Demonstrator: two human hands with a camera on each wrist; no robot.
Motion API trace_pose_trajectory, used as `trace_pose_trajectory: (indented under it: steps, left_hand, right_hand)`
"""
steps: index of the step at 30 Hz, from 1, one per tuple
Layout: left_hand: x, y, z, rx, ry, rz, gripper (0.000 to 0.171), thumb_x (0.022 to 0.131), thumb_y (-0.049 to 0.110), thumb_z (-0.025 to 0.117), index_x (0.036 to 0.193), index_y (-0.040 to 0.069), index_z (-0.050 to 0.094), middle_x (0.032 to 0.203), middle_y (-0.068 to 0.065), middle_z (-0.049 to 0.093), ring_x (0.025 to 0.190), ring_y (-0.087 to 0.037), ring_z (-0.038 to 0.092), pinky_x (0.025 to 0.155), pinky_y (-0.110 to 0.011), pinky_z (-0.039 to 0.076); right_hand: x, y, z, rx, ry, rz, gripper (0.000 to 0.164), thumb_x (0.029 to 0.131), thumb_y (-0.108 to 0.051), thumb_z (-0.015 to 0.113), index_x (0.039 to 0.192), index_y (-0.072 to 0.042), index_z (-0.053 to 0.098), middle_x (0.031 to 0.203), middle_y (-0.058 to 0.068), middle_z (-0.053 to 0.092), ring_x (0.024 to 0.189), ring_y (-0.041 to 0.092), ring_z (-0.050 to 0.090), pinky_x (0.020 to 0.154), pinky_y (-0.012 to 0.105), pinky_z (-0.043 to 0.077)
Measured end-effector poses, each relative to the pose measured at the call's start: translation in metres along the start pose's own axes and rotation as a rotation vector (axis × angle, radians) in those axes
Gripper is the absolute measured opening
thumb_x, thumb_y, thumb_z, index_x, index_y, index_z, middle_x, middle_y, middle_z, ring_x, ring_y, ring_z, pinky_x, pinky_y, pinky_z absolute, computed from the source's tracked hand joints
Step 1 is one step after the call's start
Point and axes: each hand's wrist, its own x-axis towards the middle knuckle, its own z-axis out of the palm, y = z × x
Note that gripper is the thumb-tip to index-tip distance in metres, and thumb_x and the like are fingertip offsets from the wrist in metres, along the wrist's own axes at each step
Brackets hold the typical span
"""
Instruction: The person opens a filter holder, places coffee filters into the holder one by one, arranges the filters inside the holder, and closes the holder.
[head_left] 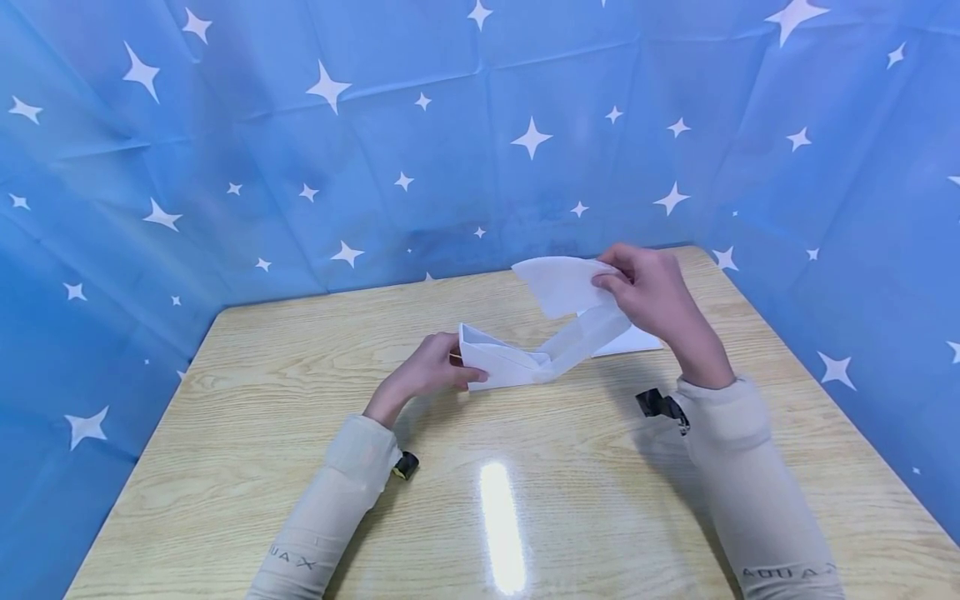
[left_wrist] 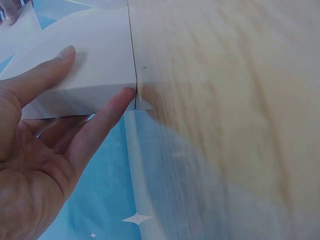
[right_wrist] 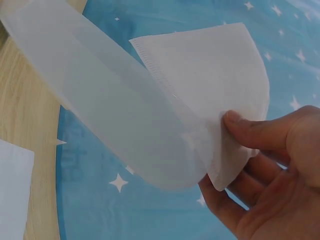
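A white paper coffee filter (right_wrist: 220,65), fan-shaped with a crimped edge, is pinched between the thumb and fingers of my right hand (head_left: 654,287), raised over the far right of the table. From the small white box (head_left: 498,367) a translucent strip (head_left: 581,343) slants up to the right. Its rounded end (right_wrist: 175,175) reaches my right fingers and overlaps the filter in the right wrist view. My left hand (head_left: 433,367) grips the box at its left end, thumb on one face (left_wrist: 100,40) and a finger along the edge.
Beyond the strip, a flat white piece (head_left: 633,340) lies on the wooden table (head_left: 300,400). Blue star-printed cloth (head_left: 450,150) hangs behind the table and along both sides. Small black devices (head_left: 406,465) sit at both cuffs.
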Motion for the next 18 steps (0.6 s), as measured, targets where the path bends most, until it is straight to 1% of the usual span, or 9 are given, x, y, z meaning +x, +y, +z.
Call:
trace_pose_trajectory:
  steps: [9,13,18]
  left_hand:
    - [0.001,0.000,0.000,-0.008,0.002,-0.002,0.041,0.092,0.012,0.078,0.131,0.008,0.067,0.114,-0.016,0.075,0.079,-0.032,0.073,0.073,-0.050,0.064]
    - [0.000,0.001,0.000,-0.005,0.002,-0.004,0.040,0.092,0.012,0.079,0.131,0.008,0.067,0.114,-0.016,0.075,0.078,-0.033,0.073,0.072,-0.049,0.064]
    - [0.001,0.002,0.001,0.009,0.001,-0.017,0.041,0.092,0.012,0.079,0.132,0.009,0.067,0.116,-0.015,0.075,0.083,-0.034,0.074,0.072,-0.047,0.065]
  right_hand:
    - [0.000,0.000,0.006,-0.003,-0.016,-0.030,0.008,0.098,-0.009,0.071,0.101,-0.002,0.075,0.080,0.014,0.070,0.065,0.023,0.053,0.058,0.027,0.044]
    - [0.002,0.000,0.009,-0.009,-0.023,-0.042,0.008,0.098,-0.008,0.070,0.100,-0.002,0.075,0.081,0.015,0.071,0.065,0.023,0.054,0.060,0.029,0.045]
    - [0.002,0.000,0.012,-0.010,-0.017,-0.064,0.006,0.097,-0.005,0.071,0.097,-0.001,0.075,0.083,0.016,0.074,0.067,0.024,0.059,0.061,0.030,0.047]
